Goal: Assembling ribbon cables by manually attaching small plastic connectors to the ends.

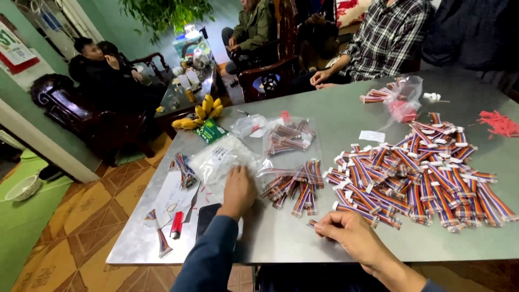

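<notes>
My left hand (237, 190) lies flat, fingers together, on a clear plastic bag of white pieces (219, 159) on the grey table (335, 124). My right hand (346, 233) pinches the end of one striped ribbon-cable piece (313, 222) near the front edge. A small heap of striped cable pieces (294, 186) lies between my hands. A much larger pile of the same cables (419, 176) spreads to the right. Another clear bag with cables inside (289, 136) sits behind the small heap.
A dark phone (206, 217), a red lighter (176, 224) and a paper sheet (172, 199) lie at the front left. Bananas (203, 113) and a green packet (211, 130) sit at the far left corner. People sit beyond the table; one in a checked shirt (386, 38).
</notes>
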